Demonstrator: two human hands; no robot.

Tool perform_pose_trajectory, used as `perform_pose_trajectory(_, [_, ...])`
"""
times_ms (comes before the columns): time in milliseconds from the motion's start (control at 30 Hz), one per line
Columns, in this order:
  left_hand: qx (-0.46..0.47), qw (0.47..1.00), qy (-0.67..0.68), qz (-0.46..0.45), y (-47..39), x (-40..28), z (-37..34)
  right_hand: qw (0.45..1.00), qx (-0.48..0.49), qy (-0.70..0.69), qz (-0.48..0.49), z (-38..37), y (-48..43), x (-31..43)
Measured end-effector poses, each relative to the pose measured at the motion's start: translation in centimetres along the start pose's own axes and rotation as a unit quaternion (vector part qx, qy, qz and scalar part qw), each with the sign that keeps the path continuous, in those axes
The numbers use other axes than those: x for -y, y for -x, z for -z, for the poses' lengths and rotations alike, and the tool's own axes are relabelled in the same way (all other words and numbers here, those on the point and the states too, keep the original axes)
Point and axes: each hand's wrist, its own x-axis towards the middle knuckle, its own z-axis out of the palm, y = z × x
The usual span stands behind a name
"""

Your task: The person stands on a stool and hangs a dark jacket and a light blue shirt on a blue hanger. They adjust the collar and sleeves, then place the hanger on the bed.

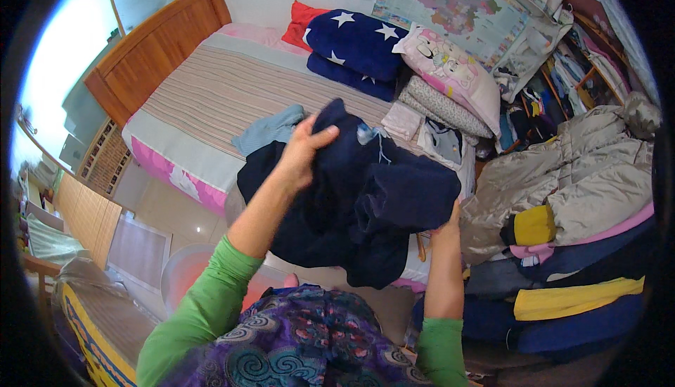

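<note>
My left hand (303,152) grips the upper left part of a dark navy garment (337,192), thumb on top. At the garment's right end is my right hand (449,221), its fingers hidden behind the cloth. Bunched between both hands, the garment hangs in loose folds in front of me. A pale drawstring and a small light blue patch show near its top; I cannot tell whether it is trousers. Just beyond my left hand, a light blue knitted garment (271,128) lies on the striped bed mat (248,78).
Folded star-patterned navy blankets (358,44), a printed pillow (453,70) and a folded white cloth (402,120) rest on the bed. To my right, a beige padded jacket (548,170) lies on piled clothes. A translucent basin (182,271) stands at lower left.
</note>
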Motion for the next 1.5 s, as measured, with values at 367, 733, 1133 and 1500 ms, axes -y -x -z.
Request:
perform_pose_trajectory(367, [-0.025, 0.967, -0.232, -0.098, -2.0, -8.8, 5.7, 0.998, -0.049, 0.022, -0.021, 6.4, 0.5, 2.2])
perform_pose_trajectory(733, [-0.141, 0.791, -0.562, -0.196, -3.8, -12.3, 14.1, 0.985, -0.14, 0.105, 0.006, 2.9, 1.4, 6.7])
perform_pose_trajectory(1133, [0.201, 0.834, -0.473, -0.203, 2.4, 0.7, -2.6, 0.961, 0.208, 0.168, -0.066, -11.7, -2.4, 0.4])
perform_pose_trajectory(1500, [0.214, 0.707, -0.504, -0.448, -1.0, -4.4, -8.0, 0.883, 0.208, 0.404, -0.117, -9.8, -0.2, 0.1])
